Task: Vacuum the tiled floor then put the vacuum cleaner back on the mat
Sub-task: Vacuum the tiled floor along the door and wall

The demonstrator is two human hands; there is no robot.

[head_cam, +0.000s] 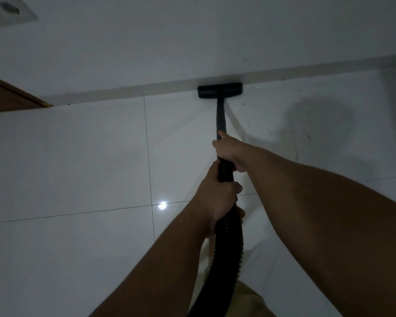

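Note:
A black vacuum floor head lies flat on the white tiled floor, pressed against the base of the wall. Its black wand runs back toward me. My right hand grips the wand farther forward, fingers wrapped round it. My left hand grips the wand's lower end where the ribbed black hose begins. The hose curves down between my forearms and leaves the view at the bottom. The vacuum's body and the mat are out of sight.
A white wall with a pale skirting strip bounds the floor ahead. A wooden door frame edge shows at the left. A double wall socket sits top left. A lamp's reflection glints on the tiles.

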